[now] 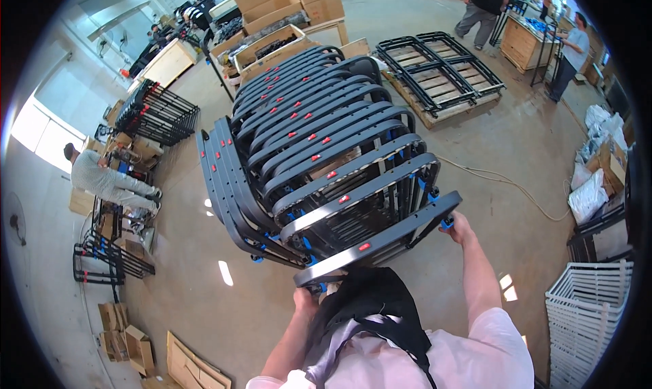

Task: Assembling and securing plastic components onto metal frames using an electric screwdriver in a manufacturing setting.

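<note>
Strap: black, it hung on your chest (370, 307), nearest the camera, over your white shirt.
Frame: you held the nearest black frame (380, 238) by both ends; it lay across your front, just above the strap, last in the row.
Left hand: your left hand (305, 297) was closed on the frame's left end, fingers hidden beneath it.
Right hand: your right hand (458, 227) gripped the frame's right end beside a blue fitting; your hands were well apart.
Row: the frame leaned against a long row of like frames (319, 117) with red tabs, standing on the concrete floor (516, 144) ahead of you.
Pallet: a wooden pallet (441, 76) with flat frames lay beyond, to your right.
Racks: white racks (587, 314) stood stacked at your right.
Worker: a person (102, 178) bent over at your far left.
Boxes: cardboard boxes (292, 2) sat past the row.
</note>
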The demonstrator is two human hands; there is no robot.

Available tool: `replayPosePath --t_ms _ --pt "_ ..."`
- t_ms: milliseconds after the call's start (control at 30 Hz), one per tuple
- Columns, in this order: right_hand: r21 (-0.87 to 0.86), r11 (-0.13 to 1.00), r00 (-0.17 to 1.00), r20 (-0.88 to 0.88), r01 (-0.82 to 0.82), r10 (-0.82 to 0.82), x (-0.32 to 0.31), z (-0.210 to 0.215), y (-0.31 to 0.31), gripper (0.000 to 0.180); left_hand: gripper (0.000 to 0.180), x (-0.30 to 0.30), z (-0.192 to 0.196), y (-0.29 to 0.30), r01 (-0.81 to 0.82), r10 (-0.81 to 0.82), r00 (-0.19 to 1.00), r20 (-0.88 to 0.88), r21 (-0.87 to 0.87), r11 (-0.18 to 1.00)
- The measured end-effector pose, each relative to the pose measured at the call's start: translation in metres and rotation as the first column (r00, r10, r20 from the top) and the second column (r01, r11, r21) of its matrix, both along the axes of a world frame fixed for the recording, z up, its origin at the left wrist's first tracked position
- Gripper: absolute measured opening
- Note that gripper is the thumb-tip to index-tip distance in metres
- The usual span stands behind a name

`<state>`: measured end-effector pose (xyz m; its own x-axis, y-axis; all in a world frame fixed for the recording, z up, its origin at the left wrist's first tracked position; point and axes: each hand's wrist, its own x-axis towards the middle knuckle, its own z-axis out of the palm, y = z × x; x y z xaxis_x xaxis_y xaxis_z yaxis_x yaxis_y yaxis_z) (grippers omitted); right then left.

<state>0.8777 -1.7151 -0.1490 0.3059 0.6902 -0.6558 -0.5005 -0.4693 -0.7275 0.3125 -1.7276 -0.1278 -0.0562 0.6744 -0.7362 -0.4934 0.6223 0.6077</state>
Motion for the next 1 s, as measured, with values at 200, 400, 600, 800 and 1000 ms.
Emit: replayPosePath --t_ms 200,400,600,800,1000 --pt "0.014 0.996 0.956 0.283 -0.083 0.076 -0.009 -0.059 -0.078 0.043 0.056 0.003 -0.005 -0.053 0.727 -0.540 0.552 -0.636 0.048 0.685" --pt "-0.027 0.956 0.799 0.542 -0.294 0.261 -0.028 -0.066 -0.058 0.048 0.074 -0.001 -0.020 -0.055 0.779 -0.437 0.490 -0.754 0.155 0.607" --pt "0.116 0.992 0.871 0.481 0.047 -0.097 -0.088 -0.077 -0.106 0.035 0.058 -0.054 0.002 -0.065 0.671 -0.261 0.615 -0.744 0.320 0.668" --pt "0.023 0.973 0.587 0.801 -0.228 0.118 -0.212 0.011 -0.134 0.054 0.041 -0.183 -0.007 -0.087 0.514 -0.181 0.729 -0.660 0.352 0.782" --pt "0.303 0.869 0.585 0.811 -0.392 -0.019 -0.359 0.111 -0.118 0.022 0.042 -0.314 0.107 -0.057 0.352 0.045 0.676 -0.735 0.377 0.857"
